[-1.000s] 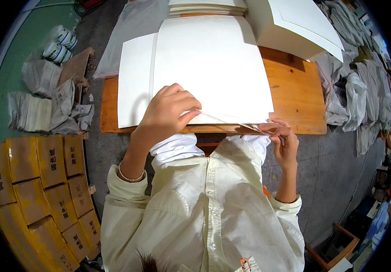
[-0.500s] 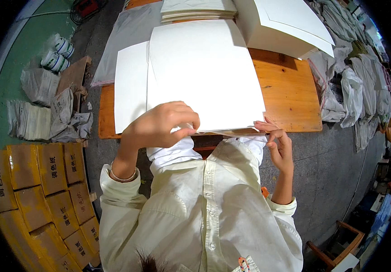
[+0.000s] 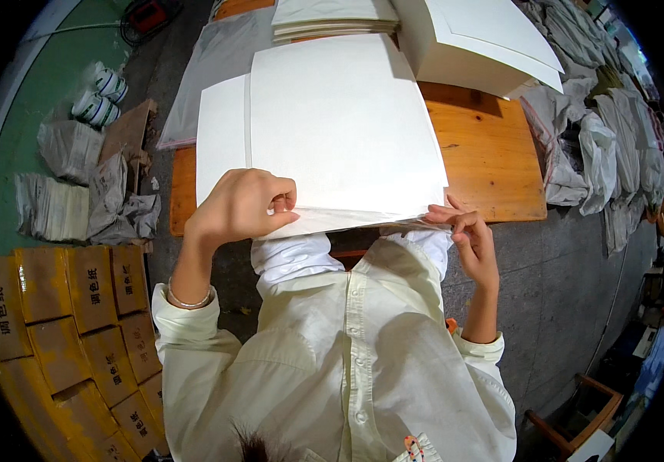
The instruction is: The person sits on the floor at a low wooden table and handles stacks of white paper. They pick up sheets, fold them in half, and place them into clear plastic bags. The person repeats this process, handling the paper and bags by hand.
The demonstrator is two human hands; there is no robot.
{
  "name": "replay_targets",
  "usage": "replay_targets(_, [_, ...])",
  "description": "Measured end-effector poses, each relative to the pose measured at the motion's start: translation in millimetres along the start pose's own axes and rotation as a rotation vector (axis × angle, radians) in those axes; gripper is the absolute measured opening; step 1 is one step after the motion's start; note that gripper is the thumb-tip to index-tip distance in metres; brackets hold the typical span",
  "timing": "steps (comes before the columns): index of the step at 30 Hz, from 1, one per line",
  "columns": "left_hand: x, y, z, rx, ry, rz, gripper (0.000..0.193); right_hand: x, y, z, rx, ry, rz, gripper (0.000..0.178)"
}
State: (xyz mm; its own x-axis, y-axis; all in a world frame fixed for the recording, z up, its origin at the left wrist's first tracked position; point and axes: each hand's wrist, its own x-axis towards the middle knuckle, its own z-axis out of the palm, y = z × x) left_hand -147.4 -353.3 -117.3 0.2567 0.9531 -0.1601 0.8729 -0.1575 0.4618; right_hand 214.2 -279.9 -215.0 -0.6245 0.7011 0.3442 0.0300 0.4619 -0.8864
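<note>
White paper sheets [image 3: 340, 115] lie on a wooden table in front of me, the right-hand ones overlapping a sheet [image 3: 220, 127] at their left. Along their near edge runs a strip of thin clear plastic film [image 3: 340, 219], which looks like the mouth of a bag. My left hand [image 3: 246, 202] pinches this film between thumb and forefinger near the sheets' near left corner. At the near right corner my right hand [image 3: 467, 235] has its fingers bent against the film and the paper edge. Whether it grips the film firmly is hard to see.
Behind the sheets are a paper stack [image 3: 336, 29] and a tall block of white sheets [image 3: 486, 46]. Clear plastic bags [image 3: 212, 69] lie at the back left of the table [image 3: 494, 162]. Taped cartons [image 3: 78, 331] are piled at left; grey sacks [image 3: 617, 146] lie at right.
My left hand has moved left along the near edge, drawing the film with it, and the film now lies flatter over the edge. My right hand has stayed at the right corner.
</note>
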Motion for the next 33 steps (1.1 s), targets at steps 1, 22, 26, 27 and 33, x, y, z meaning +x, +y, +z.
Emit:
replay_targets(1, [-1, -2, 0, 0.001, -0.016, 0.003, 0.018, 0, 0, 0, -0.009, -0.006, -0.004, 0.019])
replay_targets(22, [-66, -30, 40, -0.262, 0.393, 0.144, 0.03, 9, -4, -14, -0.007, 0.13, 0.023, 0.077])
replay_targets(26, [-78, -30, 65, -0.196, 0.516, 0.092, 0.034, 19, -21, -27, -0.364, -0.019, -0.044, 0.067])
replay_targets(27, [-81, -29, 72, -0.148, 0.552, 0.096, 0.035, 18, -20, -27, -0.414, -0.005, -0.039, 0.065])
replay_targets(33, [-85, -30, 98, 0.048, 0.764, 0.045, 0.035, 8, -5, -22, -0.68, 0.067, -0.127, 0.055])
